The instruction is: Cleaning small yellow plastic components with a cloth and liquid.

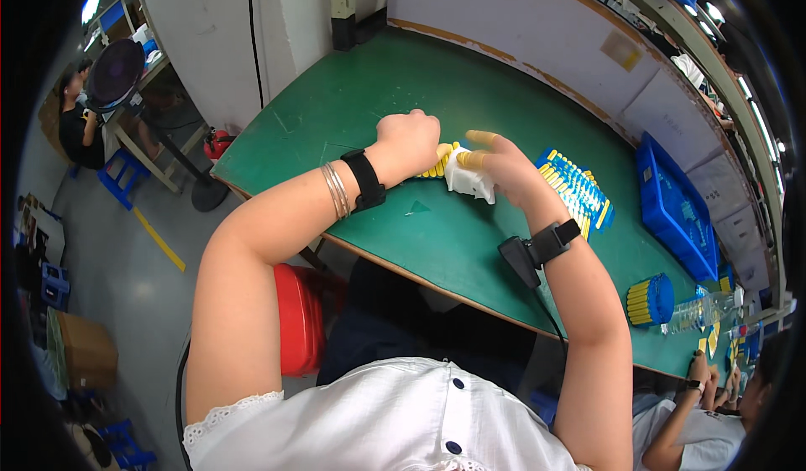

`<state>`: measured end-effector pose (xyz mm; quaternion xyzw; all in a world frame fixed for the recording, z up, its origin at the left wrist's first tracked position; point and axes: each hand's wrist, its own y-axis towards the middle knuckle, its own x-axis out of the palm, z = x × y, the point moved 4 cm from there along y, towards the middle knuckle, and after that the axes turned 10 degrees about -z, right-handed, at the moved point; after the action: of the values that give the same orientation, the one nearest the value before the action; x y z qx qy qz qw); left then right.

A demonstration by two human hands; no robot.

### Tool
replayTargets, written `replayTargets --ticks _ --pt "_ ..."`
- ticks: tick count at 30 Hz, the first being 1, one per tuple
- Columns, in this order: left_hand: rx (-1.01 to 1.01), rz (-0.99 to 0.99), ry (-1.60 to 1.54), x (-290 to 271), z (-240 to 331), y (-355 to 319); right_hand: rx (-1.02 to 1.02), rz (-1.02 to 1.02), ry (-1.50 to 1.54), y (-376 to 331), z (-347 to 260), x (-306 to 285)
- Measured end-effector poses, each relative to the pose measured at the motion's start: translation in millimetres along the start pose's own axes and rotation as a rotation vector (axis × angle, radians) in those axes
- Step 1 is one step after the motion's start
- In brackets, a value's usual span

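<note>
My left hand (407, 142) is curled closed over the green table, its fingers turned away from view. A row of yellow pieces with some blue (437, 166) comes out from under it. Right beside this row, my right hand (510, 169) has yellow covers on its fingertips. One of its fingers is raised while another presses on a crumpled white cloth (472, 179), which it grips against the row. The thumb is hidden. To the right of this hand lies a spread of yellow, white and blue pieces (579, 190).
A blue tray (676, 206) stands along the right side of the green table (336, 118). Nearer are a round blue-and-yellow bundle (651, 300) and a clear plastic bottle (705, 310). A co-worker (697, 429) sits at the lower right. A red stool (298, 320) is below the table edge.
</note>
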<state>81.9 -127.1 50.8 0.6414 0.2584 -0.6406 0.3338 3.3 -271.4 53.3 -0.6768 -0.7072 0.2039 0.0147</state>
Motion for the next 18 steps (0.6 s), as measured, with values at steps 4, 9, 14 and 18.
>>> replayTargets --ticks 4,9,14,18 --pt "0.052 0.053 0.1 5.6 1.1 -8.2 -0.001 -0.004 -0.067 4.9 3.1 1.1" --pt "0.101 -0.152 0.049 -9.4 8.8 -23.6 -0.059 0.028 -0.208 3.5 6.2 -6.4" --pt "0.197 -0.15 0.049 0.4 -5.4 -17.1 -0.121 0.122 -0.195 -38.8 -7.4 -20.6" --pt "0.192 -0.176 0.058 -1.1 -1.2 -14.9 -0.19 0.13 -0.253 -97.2 1.6 -43.6"
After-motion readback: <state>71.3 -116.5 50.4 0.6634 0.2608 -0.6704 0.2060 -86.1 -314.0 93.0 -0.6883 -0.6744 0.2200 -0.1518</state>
